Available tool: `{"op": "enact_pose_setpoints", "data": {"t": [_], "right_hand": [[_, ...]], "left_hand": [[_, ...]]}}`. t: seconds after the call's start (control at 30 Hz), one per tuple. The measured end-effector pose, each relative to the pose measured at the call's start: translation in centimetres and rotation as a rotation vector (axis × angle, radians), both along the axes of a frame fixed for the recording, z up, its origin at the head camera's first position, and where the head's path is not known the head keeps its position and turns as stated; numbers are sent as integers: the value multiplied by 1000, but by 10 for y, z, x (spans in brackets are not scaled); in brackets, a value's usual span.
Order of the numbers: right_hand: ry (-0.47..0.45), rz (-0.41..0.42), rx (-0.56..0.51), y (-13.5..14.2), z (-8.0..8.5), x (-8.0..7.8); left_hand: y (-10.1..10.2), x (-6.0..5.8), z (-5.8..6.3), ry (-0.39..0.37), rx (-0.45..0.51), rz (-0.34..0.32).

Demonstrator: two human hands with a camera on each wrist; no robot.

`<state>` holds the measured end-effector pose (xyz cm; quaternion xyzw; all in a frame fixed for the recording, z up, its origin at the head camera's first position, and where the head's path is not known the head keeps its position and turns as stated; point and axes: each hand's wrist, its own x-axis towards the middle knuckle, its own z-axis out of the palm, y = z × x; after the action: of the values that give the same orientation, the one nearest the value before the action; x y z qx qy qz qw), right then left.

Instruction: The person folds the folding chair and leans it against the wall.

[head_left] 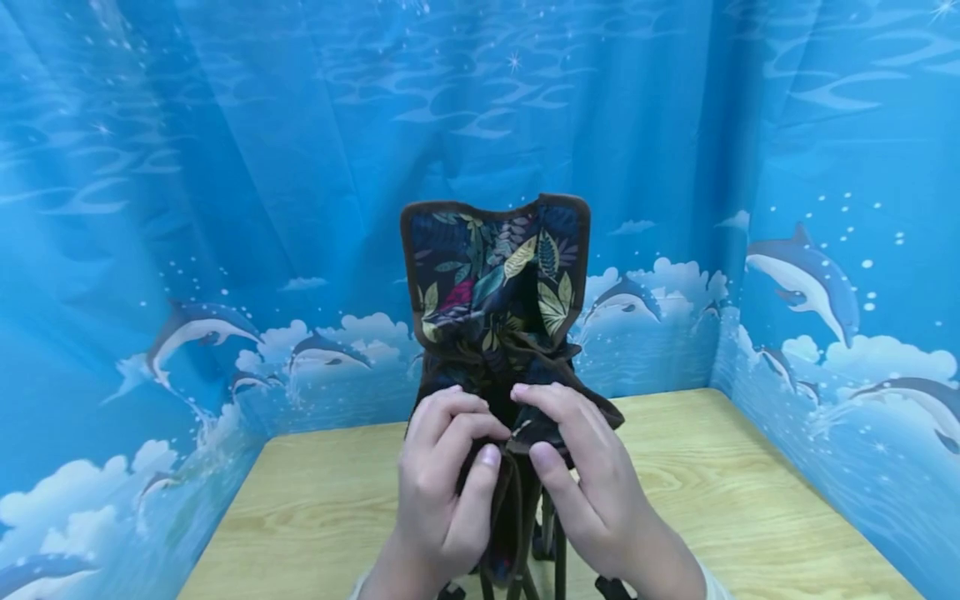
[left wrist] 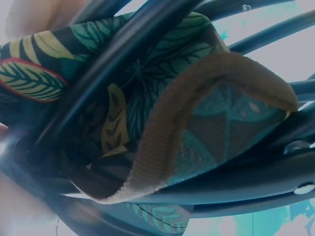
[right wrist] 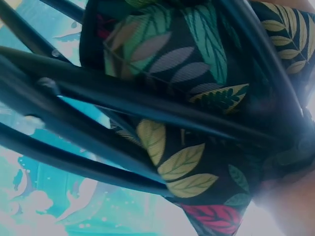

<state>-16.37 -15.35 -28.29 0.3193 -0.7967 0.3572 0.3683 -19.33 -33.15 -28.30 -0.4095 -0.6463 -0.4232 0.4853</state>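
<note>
Fingers (head_left: 459,428): L hand (head_left: 437,487) & R hand (head_left: 592,475) half-curled, gripping leaf-print fabric (head_left: 491,279).

The folding chair (head_left: 491,346) stands bunched; its leafy panel (head_left: 498,271) upright, black legs (head_left: 561,542) together.

we take this for a small curtained-off booth; whether it stands in a home or a studio, we cannot tell. beyond the left hand (head_left: 446,479) and the right hand (head_left: 592,475) hang blue sheets (head_left: 645,158), creased like curtains, printed with dolphins (head_left: 806,275) and clouds (head_left: 911,362), and flanking both sides. below the hands we see a wood-grain tabletop (head_left: 322,492).
</note>
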Motion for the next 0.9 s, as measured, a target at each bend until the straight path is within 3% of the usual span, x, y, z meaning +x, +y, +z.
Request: {"op": "enact_pose_setpoints", "data": {"t": [0.2,0.47,0.6,0.73,0.9], "right_hand": [[71,51,-36,2,-7,-2],[118,91,-50,3,-10,-3],[143,84,-46,4,-12,-4],[233,76,-86,4,-13,-7],[357,128,-180,4,-12,-11]], "left_hand": [[0,0,-4,11,10,11],[-5,-2,-5,56,38,-66],[-8,-1,-5,98,57,-73],[-9,1,-2,167,87,-61],[-10,2,2,220,83,-78]]}}
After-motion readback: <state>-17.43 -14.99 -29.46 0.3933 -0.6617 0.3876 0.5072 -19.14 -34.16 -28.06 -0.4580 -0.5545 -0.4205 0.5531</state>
